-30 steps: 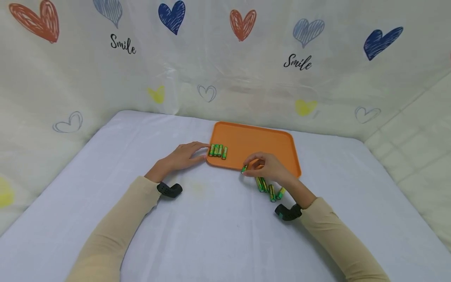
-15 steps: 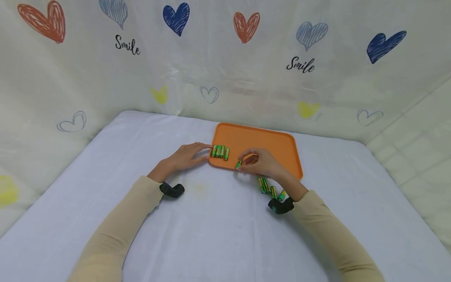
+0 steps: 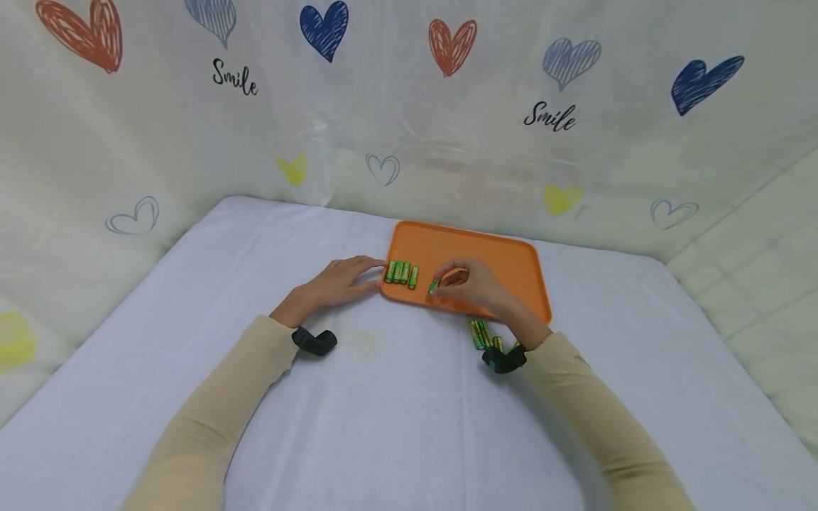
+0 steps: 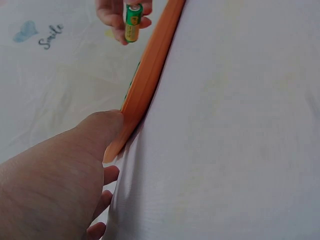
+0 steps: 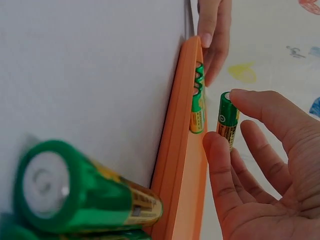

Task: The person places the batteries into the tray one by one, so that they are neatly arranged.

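Note:
My right hand (image 3: 479,287) pinches a green and gold battery (image 5: 228,114) between thumb and fingertips, above the front part of the orange tray (image 3: 476,248). In the right wrist view the held battery stands nearly upright. Several matching batteries (image 3: 398,272) lie side by side at the tray's left end, the rightmost slightly apart from the others. My left hand (image 3: 339,282) touches the tray's left edge with extended fingers. In the left wrist view its thumb (image 4: 107,120) rests against the tray's side; the other fingertips are partly hidden.
More loose batteries (image 3: 478,335) lie on the white cloth in front of the tray, partly hidden by the right wrist and its black wrist device (image 3: 505,360). Another black device (image 3: 314,342) sits on the left wrist. A heart-printed backdrop (image 3: 447,121) rises behind the table.
My right hand has carried the battery from the tray's front edge up and slightly left, over the tray and nearer the row. The left hand stays at the tray's edge.

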Tool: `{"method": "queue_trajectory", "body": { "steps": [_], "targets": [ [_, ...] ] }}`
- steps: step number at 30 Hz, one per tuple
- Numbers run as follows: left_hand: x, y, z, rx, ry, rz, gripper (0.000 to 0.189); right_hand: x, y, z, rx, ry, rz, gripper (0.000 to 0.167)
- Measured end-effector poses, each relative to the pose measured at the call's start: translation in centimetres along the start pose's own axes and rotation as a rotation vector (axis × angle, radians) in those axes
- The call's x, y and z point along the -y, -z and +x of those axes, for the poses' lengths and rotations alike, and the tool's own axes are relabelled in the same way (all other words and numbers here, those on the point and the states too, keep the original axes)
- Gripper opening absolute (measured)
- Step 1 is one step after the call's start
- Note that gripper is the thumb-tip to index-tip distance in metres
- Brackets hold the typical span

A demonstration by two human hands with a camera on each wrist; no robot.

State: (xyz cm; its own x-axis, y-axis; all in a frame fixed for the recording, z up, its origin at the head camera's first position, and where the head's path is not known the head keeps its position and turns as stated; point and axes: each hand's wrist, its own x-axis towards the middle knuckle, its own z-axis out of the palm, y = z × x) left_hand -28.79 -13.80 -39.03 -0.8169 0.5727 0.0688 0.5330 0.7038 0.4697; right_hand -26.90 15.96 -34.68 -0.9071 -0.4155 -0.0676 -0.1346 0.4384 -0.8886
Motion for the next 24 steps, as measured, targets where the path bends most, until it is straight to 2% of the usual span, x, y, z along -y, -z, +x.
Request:
{"method": "queue_trajectory", "body": {
  "steps": [10,24],
  "targets": [
    [0.1,0.0,0.1,-0.003,0.005,-0.013,0.055,-0.7,0.3,1.6,-0.006,-0.036,0.028,0.037],
    [0.2,-0.1,0.1,-0.006,0.004,-0.003,0.055,-0.5,-0.4,2.8,0.015,-0.053,-0.040,0.033]
  ]
}}
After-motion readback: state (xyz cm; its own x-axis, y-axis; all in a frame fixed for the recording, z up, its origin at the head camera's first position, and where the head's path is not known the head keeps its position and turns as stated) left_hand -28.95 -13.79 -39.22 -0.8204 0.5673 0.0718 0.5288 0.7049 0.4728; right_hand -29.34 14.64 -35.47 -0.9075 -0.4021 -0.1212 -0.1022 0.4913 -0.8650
